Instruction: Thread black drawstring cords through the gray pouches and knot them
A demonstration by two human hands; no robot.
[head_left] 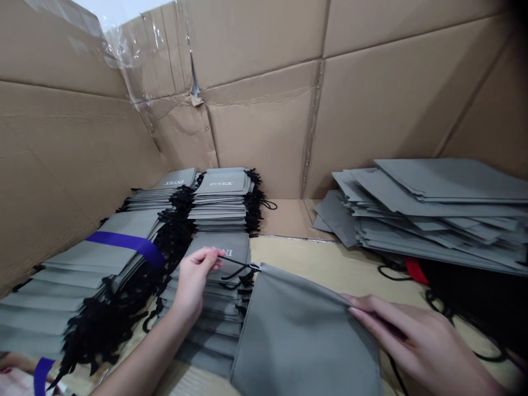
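A grey fabric drawstring pouch (305, 335) is stretched between my hands at the front centre. My left hand (196, 275) pinches a black cord (231, 259) that runs to the pouch's upper left corner, where a small whitish piece (254, 268) shows beside the cord. Held between the thumb and fingers of my right hand (412, 335) is the pouch's top edge, toward its right side. Another black cord hangs below that hand. Behind my left hand stands a stack of finished-looking grey pouches (218, 330) with black cords along its right side.
More corded pouch stacks (220, 214) with white lettering stand at the back left. Purple bands (127, 245) lie on the left. Flat grey fabric pieces (445, 220) are piled at right, above a black mass (478, 302) and a red bit (416, 270). Cardboard walls (256, 126) surround everything.
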